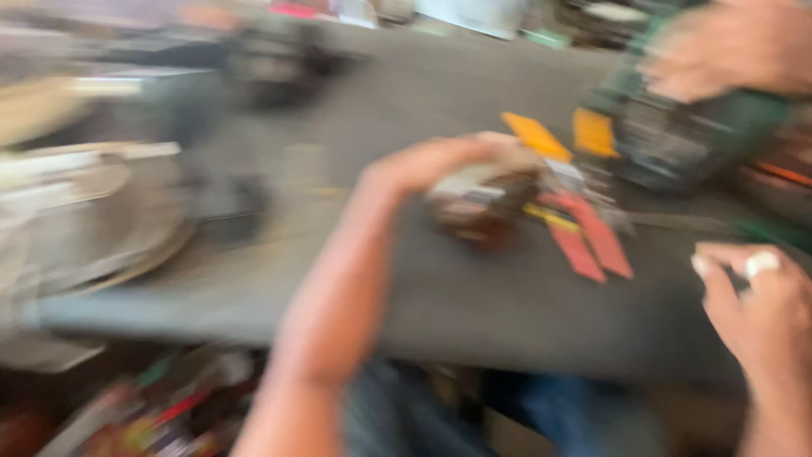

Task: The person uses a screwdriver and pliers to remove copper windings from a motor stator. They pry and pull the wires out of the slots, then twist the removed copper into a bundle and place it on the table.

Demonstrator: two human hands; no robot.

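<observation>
Brown and white, the small blurred part (484, 203) sat mid-bench (474, 313) under the left hand (440, 165), fingers curled over its top, probably rigid, fairly heavy, best gripped round its body; the right hand (761, 305) hovered loosely curled, holding nothing.
</observation>
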